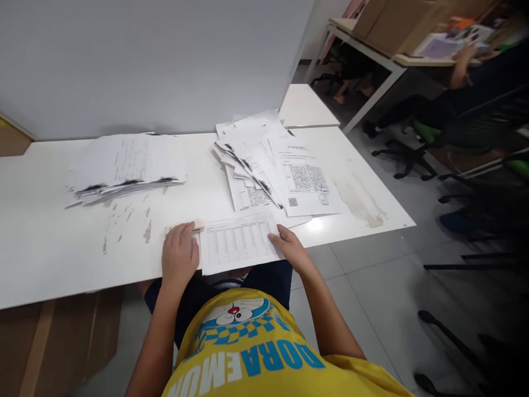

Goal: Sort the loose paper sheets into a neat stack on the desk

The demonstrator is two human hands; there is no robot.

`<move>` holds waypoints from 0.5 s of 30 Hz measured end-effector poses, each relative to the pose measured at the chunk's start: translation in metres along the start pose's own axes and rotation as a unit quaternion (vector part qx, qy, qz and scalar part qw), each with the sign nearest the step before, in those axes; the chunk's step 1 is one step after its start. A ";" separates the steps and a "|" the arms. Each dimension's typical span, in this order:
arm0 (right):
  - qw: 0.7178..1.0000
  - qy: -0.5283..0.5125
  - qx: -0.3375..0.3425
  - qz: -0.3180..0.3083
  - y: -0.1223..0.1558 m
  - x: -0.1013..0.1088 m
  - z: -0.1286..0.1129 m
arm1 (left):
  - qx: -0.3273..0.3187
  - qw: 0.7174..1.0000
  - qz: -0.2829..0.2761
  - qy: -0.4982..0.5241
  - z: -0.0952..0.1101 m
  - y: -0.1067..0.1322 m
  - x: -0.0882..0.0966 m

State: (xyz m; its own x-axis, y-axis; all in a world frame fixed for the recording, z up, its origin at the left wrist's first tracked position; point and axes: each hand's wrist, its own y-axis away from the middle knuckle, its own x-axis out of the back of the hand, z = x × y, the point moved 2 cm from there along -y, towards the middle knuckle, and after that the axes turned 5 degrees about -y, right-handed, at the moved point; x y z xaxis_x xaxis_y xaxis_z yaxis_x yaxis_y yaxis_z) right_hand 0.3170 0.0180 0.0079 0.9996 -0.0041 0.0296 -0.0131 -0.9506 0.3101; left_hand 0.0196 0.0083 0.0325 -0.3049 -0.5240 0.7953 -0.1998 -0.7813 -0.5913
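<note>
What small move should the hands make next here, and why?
Probably slide the left hand rightward onto the near left corner of the gridded sheet. The right hand grips the sheet's right edge, but that corner lies unheld at the front edge of the white desk. The left hand is close beside it, next to a small pale object.

Hands [178, 256] [294, 252] at gridded sheet [239, 242], paper piles [136, 160] [256, 149], white table [37, 231]
</note>
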 end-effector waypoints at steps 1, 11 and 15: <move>1.000 0.000 0.003 0.000 -0.001 -0.001 -0.001 | -0.006 1.000 0.005 -0.007 -0.003 -0.002 -0.002; 1.000 0.010 0.000 -0.017 -0.005 -0.005 -0.008 | -0.047 0.997 0.028 -0.045 -0.016 -0.008 -0.012; 0.997 0.045 0.053 0.014 -0.006 -0.006 -0.004 | -0.066 0.995 0.029 -0.062 -0.015 -0.009 -0.012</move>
State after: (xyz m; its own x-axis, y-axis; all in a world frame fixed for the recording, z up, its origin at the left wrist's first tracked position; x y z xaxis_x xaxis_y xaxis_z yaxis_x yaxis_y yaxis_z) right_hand 0.3110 0.0251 0.0092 0.9922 -0.0074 0.1242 -0.0331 -0.9779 0.2063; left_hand 0.0106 0.0265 0.0263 -0.2032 -0.6107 0.7653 -0.3083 -0.7020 -0.6420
